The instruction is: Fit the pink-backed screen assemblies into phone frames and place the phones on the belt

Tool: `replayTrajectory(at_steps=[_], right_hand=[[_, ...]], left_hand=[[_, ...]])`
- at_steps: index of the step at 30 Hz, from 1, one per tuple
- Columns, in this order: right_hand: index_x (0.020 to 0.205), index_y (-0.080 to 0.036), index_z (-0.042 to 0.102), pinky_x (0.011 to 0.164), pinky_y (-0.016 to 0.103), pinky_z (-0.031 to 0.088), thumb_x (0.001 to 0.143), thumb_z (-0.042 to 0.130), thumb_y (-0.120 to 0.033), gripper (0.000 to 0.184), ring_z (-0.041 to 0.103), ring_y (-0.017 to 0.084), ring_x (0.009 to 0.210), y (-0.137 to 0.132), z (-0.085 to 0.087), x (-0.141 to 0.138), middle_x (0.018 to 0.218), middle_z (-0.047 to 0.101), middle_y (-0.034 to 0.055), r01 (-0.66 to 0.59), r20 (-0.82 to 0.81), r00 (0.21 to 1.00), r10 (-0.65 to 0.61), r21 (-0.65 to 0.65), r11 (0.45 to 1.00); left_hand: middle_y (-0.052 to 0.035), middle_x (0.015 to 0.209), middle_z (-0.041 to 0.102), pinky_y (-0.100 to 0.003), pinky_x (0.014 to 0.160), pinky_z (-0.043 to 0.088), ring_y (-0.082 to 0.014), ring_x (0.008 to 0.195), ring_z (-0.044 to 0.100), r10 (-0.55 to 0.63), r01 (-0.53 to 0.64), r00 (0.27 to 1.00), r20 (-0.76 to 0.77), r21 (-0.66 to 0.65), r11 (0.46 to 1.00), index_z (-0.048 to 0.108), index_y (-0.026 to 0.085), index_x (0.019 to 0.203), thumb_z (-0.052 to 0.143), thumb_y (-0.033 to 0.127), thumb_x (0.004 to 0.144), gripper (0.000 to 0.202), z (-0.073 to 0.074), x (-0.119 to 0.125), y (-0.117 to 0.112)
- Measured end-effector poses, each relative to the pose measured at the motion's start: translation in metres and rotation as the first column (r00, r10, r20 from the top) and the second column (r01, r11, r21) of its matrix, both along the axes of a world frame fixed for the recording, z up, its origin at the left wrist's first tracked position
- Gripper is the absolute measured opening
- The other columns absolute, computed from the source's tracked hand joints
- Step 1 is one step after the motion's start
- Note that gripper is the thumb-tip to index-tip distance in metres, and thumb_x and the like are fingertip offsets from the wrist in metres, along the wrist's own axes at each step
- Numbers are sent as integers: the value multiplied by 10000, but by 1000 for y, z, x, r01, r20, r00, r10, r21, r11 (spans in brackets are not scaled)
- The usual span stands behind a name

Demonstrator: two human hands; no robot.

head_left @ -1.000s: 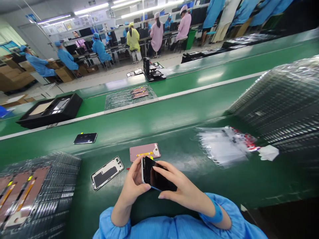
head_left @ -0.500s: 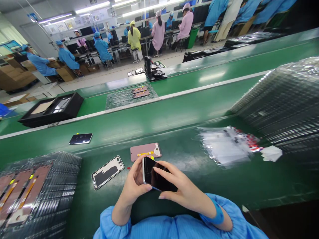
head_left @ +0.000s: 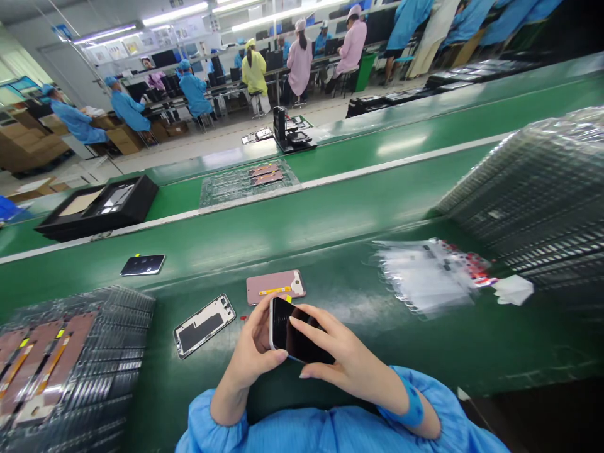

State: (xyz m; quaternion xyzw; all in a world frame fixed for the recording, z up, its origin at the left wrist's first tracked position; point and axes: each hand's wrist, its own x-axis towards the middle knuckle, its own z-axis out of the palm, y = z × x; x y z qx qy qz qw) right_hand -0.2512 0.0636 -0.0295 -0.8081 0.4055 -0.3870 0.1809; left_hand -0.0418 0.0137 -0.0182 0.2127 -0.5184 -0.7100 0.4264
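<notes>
Two hands on one phone, and barely a twitch from either: my left hand (head_left: 257, 343) wraps the left end of the black-screened phone (head_left: 301, 343), thumb at its near edge, while my right hand (head_left: 333, 336) spans the other end, fingers spread over the glass. Both are closed on it, and it sits tilted between them, just above the worktop (head_left: 358, 296), right in front of me.

Now, the movement! Over to my left, the loose phone (head_left: 143, 265) has slid further left along the green strip (head_left: 226, 233), yellow tab and all. It lies farther from my hands now; I'd judge that leaves the handling here undisturbed, all attention on the phone I hold.

Everything near me stays put: the pinkish panel (head_left: 264, 287) just beyond my fingers, orange strip showing; the pale frame (head_left: 204, 325) lying slantwise beside the left-hand trays (head_left: 117, 340); and, out right, the pile of clear bags (head_left: 419, 277). Whether my fingertips are pressing or merely resting on the screen, I can't tell.
</notes>
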Motion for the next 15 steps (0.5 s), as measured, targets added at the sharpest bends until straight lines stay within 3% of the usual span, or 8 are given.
replayTrajectory(at_steps=[8, 15], right_hand=[[1544, -265, 309, 1067, 494, 450, 950, 590, -478, 691, 395, 302, 1350, 1, 4, 1, 1467, 386, 165, -9, -34, 999, 8, -50, 999], [1537, -252, 319, 1104, 513, 406, 946, 604, -455, 687, 340, 311, 1381, 3, 10, 0, 1508, 338, 164, -29, -53, 998, 26, -62, 998]], left_hand=[[-76, 1483, 499, -253, 1068, 454, -259, 1344, 501, -70, 71, 997, 39, -41, 997, 488, 369, 1445, 831, 316, 742, 784, 4, 8, -1], [-60, 1502, 479, -241, 1125, 382, -248, 1396, 434, -92, 97, 993, 77, -62, 993, 473, 368, 1455, 847, 323, 713, 833, 4, 13, 0]])
